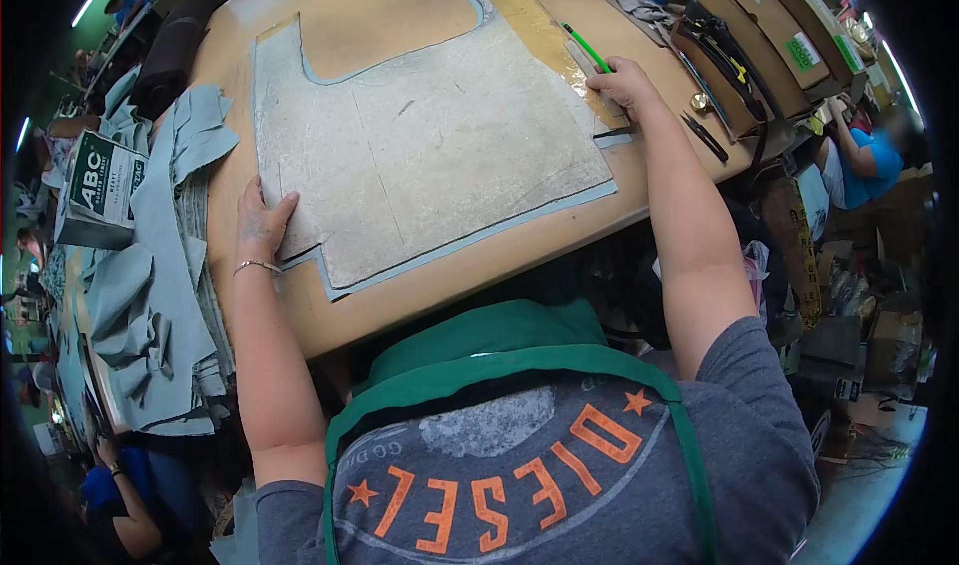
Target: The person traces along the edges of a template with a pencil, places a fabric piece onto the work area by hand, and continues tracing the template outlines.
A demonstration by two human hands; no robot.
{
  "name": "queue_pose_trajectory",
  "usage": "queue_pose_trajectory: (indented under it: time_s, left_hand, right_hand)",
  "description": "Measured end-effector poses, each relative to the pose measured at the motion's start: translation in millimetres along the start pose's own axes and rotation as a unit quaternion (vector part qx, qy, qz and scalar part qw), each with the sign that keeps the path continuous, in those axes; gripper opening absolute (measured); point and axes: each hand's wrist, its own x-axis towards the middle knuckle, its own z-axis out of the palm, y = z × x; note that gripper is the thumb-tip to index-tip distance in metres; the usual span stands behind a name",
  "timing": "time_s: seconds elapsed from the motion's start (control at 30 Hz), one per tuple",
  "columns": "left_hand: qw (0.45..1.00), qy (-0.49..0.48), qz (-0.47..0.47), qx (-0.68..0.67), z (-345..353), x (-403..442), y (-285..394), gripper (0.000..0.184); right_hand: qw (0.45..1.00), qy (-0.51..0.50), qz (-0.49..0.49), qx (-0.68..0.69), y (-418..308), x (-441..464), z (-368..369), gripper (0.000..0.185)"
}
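A stiff, worn grey-white pattern piece [430, 165] with a deep curved cut-out at its far side lies flat on the table. Light blue material [479, 233] shows beneath it along its edges. My left hand [262, 225] rests at the pattern's left edge, thumb spread over its surface and fingers along the side. At the far right edge, my right hand [627, 87] is closed around a green pencil [585, 47] that points away and to the left. Clear brown tape [534, 25] covers the strip by that hand.
The tan table [400, 13] curves in front of me. Grey-blue scraps [165, 295] and an ABC box [100, 190] lie left. On the right are black snips [705, 137], a tape measure [700, 102] and a tool-filled cardboard box [714, 75]. Other people sit on both sides.
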Motion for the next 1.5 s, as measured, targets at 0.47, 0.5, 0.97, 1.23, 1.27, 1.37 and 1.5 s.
queue_pose_trajectory:
  time_s: [0.47,0.5,0.97,1.23,1.27,1.37,1.5]
  left_hand:
    - [0.998,0.0,0.026,0.05,-6.8,-10.7,10.0,0.081]
    - [0.998,0.001,0.028,0.052,-6.2,-10.3,9.1,0.081]
    - [1.0,-0.007,0.019,0.019,-5.2,-10.0,8.6,0.078]
    - [0.999,-0.012,0.021,0.032,-8.4,-12.7,10.0,0.08]
    - [0.999,-0.013,0.02,0.035,-8.2,-12.1,9.4,0.08]
    - [0.996,0.031,0.054,0.07,-4.2,-10.5,2.5,0.076]
    - [0.983,0.072,0.134,0.104,-9.9,-22.8,23.3,0.057]
  right_hand:
    - [0.981,-0.04,-0.118,-0.15,-0.6,-18.8,-10.9,0.032]
    - [0.982,-0.043,-0.111,-0.147,-1.7,-20.9,-11.0,0.033]
    - [0.999,-0.032,0.014,-0.03,-10.0,-21.0,-4.6,0.04]
    - [0.994,-0.014,-0.048,-0.102,-1.5,-25.9,-3.3,0.044]
    - [0.991,-0.013,-0.057,-0.121,-0.6,-26.6,-4.3,0.044]
    - [0.975,-0.002,-0.089,-0.203,1.8,-27.9,-6.5,0.045]
    - [0.951,0.026,-0.162,-0.26,14.9,-21.6,-7.4,0.049]
